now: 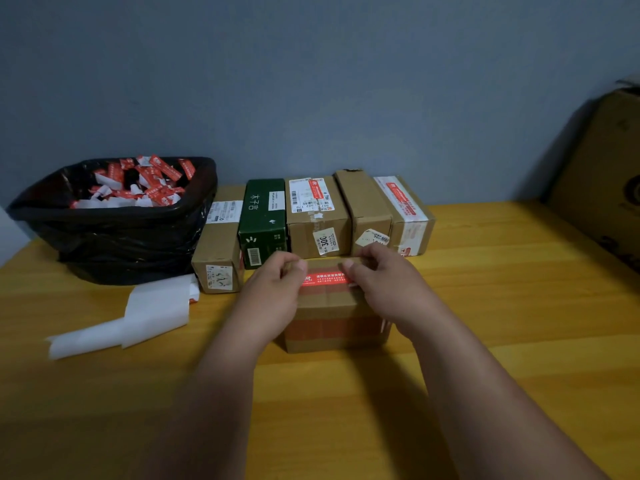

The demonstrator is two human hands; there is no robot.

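A small brown cardboard box [332, 317] stands on the yellow wooden table [502, 306] in front of me. A red sticker with white print [327, 278] lies across its top. My left hand [273, 289] pinches the sticker's left end between thumb and fingers. My right hand [384, 278] pinches its right end the same way. Both hands cover the box's upper corners, and its far edge is hidden behind my fingers.
Several parcels stand in a row behind the box, among them a dark green box [263, 220]. A bin with a black bag [114, 220] at back left holds red and white sticker scraps. White backing paper [138, 317] lies left. A large carton [609, 174] leans at right.
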